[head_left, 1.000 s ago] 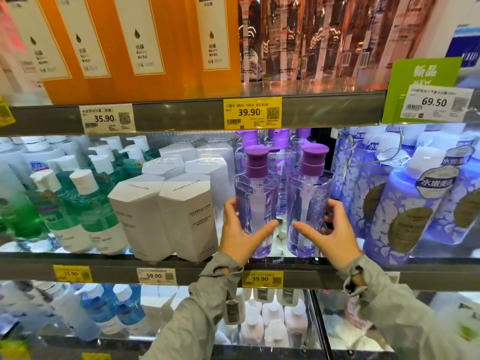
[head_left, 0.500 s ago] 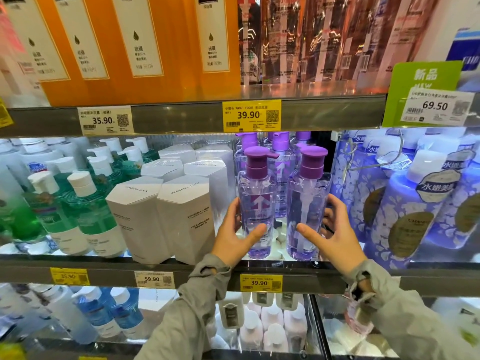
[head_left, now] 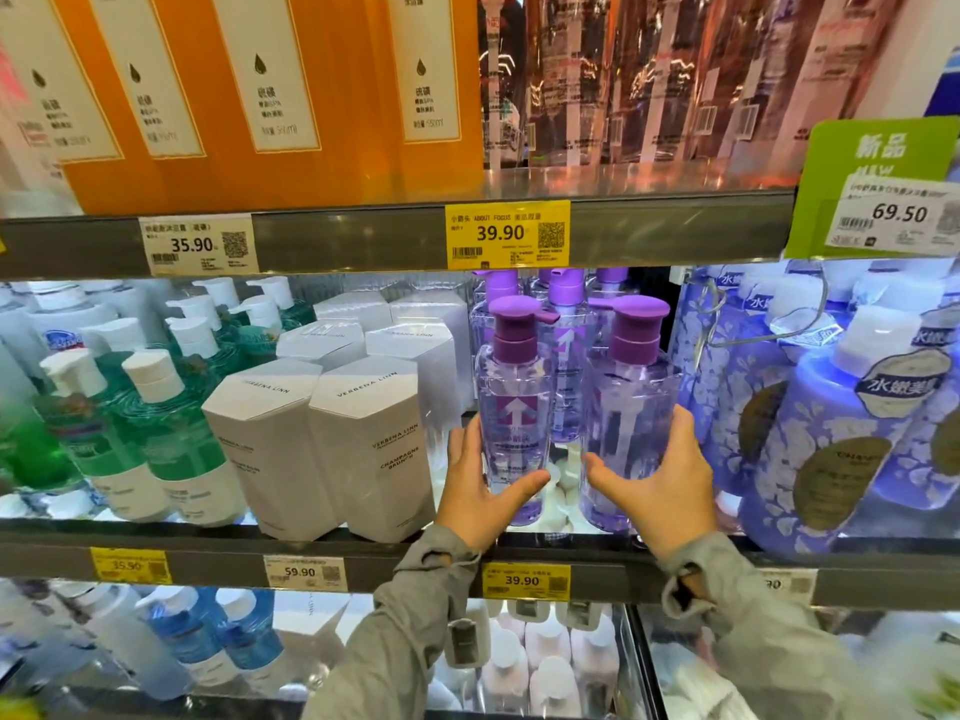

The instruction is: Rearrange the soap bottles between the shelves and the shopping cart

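Both upright: left hand (head_left: 475, 491) grips left bottle (head_left: 514, 418), spout rightward; right hand (head_left: 660, 491) grips right bottle (head_left: 628, 407).

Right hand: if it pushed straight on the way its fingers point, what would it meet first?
The right hand grips the right purple pump bottle, so that comes first. It points back along the bottle's side; beyond, probably the blue floral bottle beside it, though depth is unclear.
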A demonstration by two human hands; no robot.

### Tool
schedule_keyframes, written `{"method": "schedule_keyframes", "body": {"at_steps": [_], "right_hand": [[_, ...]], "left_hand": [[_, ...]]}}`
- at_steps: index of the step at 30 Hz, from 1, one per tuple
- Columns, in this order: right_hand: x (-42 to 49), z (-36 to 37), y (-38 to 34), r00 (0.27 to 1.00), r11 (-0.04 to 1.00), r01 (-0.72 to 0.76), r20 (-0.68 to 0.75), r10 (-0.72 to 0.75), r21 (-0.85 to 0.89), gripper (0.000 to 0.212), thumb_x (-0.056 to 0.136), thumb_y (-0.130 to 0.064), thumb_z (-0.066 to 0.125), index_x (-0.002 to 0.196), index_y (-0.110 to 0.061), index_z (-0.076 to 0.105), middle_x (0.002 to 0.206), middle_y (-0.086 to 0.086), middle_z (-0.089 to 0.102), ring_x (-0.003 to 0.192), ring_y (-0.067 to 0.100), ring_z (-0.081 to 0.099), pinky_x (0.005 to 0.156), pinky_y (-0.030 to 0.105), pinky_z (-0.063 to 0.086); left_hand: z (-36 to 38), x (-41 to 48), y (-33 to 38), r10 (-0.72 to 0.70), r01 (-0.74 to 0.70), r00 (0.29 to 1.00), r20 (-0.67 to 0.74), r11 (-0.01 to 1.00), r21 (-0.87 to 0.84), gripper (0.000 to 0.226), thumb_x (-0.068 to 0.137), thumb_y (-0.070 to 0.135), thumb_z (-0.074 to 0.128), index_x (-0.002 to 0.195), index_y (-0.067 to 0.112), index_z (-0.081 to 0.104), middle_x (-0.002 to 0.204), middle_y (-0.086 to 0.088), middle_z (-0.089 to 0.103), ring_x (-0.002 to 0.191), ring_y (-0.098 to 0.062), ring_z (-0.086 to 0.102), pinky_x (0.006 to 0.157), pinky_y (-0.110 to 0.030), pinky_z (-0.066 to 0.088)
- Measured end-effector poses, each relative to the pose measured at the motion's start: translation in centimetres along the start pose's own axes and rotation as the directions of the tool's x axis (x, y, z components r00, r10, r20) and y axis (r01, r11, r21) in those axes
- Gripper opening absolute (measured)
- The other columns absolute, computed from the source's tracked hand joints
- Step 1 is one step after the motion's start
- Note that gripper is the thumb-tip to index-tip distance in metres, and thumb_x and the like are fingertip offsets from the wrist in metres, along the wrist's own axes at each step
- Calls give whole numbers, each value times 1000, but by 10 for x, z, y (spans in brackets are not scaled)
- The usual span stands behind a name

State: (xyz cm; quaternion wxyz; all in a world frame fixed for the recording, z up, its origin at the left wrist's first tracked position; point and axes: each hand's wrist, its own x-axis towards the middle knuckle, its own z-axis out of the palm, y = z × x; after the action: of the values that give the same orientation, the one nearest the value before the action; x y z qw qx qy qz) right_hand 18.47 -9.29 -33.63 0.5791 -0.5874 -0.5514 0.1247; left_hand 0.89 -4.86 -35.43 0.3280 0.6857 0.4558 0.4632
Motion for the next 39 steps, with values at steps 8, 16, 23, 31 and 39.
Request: {"method": "schedule_keyframes", "body": {"at_steps": [8,16,23,31,39], "right_hand": [[18,-36,24,892,926,-223,448,66,306,66,71,-32,80,126,-20,46,131,-1,54,121,6,52,97,22,46],[3,-24,14,950,980,-139,300,91,145,92,64,-40,75,141,-26,28,134,-9,44,125,7,43,104,31,36],[5,-25,22,975,999,-24,221,33,-43,80,72,-40,69,142,-17,38,127,-1,47,118,20,51,100,42,46],[43,-19,41,975,981,-43,205,83,-190,65,80,-23,73,136,-7,44,127,8,51,119,22,51,90,12,35],[81,-5,61,967,963,-86,209,142,-255,77,80,-32,72,144,-8,35,143,12,43,130,28,44,107,36,36]], "left_hand": [[-1,2,-3,4,-4,1000,-2,999,-35,69,76,16,77,134,13,40,114,-2,39,100,19,43,78,3,40],[0,-1,0,-28,27,1000,-11,999,-47,68,76,22,77,134,20,40,111,10,40,104,9,46,90,-16,42],[-2,2,5,-21,21,999,27,1000,4,79,75,29,78,137,21,31,121,-1,39,110,-8,43,101,-23,34],[16,6,11,-63,60,993,102,998,33,90,76,35,75,146,20,20,134,-5,32,128,-17,36,109,-28,31],[24,12,10,-47,48,992,115,999,0,86,72,41,72,138,33,19,135,-3,31,130,-16,37,111,-33,33]]}}
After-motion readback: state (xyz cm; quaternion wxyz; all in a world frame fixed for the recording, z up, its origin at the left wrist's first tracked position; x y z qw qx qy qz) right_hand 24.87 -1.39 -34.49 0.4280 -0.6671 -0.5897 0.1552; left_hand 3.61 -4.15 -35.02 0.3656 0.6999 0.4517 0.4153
